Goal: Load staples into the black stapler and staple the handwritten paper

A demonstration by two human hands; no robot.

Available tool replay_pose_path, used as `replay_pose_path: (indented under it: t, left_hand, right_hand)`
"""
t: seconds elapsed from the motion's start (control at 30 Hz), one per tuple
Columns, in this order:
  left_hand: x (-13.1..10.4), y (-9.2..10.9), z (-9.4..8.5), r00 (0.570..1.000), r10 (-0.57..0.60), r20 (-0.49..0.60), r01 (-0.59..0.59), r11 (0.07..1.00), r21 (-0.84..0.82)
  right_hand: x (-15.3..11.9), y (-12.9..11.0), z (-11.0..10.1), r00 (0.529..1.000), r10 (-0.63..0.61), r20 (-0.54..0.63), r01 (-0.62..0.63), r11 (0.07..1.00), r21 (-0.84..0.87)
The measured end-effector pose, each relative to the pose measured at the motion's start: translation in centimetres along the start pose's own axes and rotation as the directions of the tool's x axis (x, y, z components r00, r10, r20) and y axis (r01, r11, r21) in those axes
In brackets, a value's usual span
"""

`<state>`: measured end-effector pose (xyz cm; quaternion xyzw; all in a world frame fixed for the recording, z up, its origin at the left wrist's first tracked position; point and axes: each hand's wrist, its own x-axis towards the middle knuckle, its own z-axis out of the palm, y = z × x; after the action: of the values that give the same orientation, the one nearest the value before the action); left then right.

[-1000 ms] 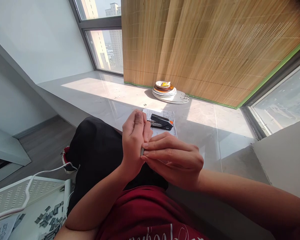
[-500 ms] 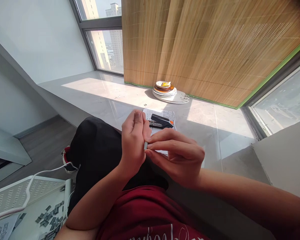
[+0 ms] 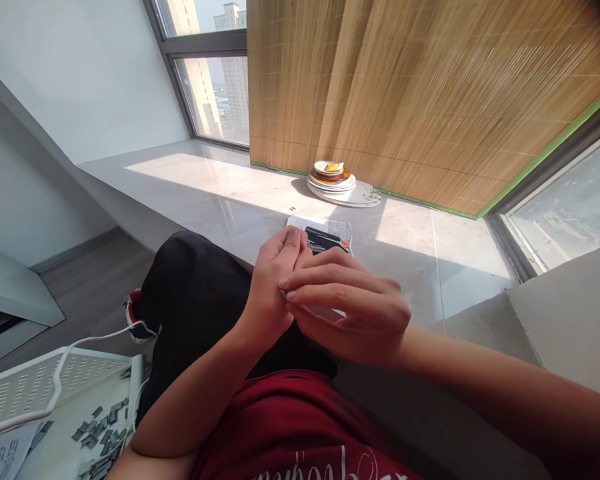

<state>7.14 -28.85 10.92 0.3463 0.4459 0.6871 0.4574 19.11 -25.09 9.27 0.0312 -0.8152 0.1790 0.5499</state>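
Observation:
My two hands meet in front of my lap. My left hand (image 3: pixel 270 283) is closed, thumb on top, and whatever it may hold is hidden by its own fingers. Against its palm side, my right hand (image 3: pixel 353 300) pinches a small grey piece (image 3: pixel 283 294) between thumb and fingertips; only a dark sliver of it shows. Just beyond the hands, a dark flat tool (image 3: pixel 325 239) with an orange part lies on a printed paper sheet (image 3: pixel 341 228), partly covered by my fingers.
At lower left, a white perforated basket (image 3: pixel 80 363) holds several small grey pieces (image 3: pixel 100 427) and a printed sheet (image 3: pixel 5 457). A white cable (image 3: pixel 57 383) crosses it. Stacked plates (image 3: pixel 331 180) stand on the tiled ledge (image 3: pixel 220 207) by the bamboo blind (image 3: pixel 380 93).
My right hand has shifted slightly left, further over the left palm. The grey piece has turned and shows less. My left hand has tilted a little and covers more of the dark tool.

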Motion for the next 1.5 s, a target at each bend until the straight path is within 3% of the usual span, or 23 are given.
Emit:
replay_pose_path:
  t: [0.23, 0.47, 0.77, 0.97, 1.4, 1.5]
  left_hand:
    - [0.1, -0.1, 0.1, 0.999, 0.049, -0.014, -0.047, 0.993, 0.111]
    - [-0.1, -0.2, 0.1, 1.0, -0.021, 0.021, 0.019, 0.998, 0.057]
    - [0.3, -1.4, -0.3, 0.995, 0.019, 0.098, -0.016, 0.999, -0.029]
    - [0.1, -0.6, 0.1, 0.992, -0.109, 0.057, 0.109, 0.994, 0.013]
    - [-0.1, -0.7, 0.1, 0.997, -0.049, 0.06, 0.05, 0.999, -0.014]
    - [-0.2, -0.6, 0.1, 0.993, -0.096, 0.07, 0.097, 0.995, -0.012]
  right_hand:
    - [0.0, -0.2, -0.1, 0.996, -0.076, 0.047, 0.075, 0.997, 0.011]
    - [-0.6, -0.5, -0.4, 0.99, -0.09, 0.105, 0.088, 0.996, 0.02]
    - [0.3, 0.3, -0.7, 0.999, -0.046, -0.025, 0.044, 0.997, -0.068]
    - [-0.2, -0.5, -0.6, 0.99, -0.085, 0.116, 0.087, 0.996, -0.011]
    - [-0.2, -0.7, -0.5, 0.999, -0.036, 0.01, 0.037, 0.997, -0.064]
    - [-0.2, -0.8, -0.3, 0.998, -0.043, 0.036, 0.044, 0.999, -0.02]
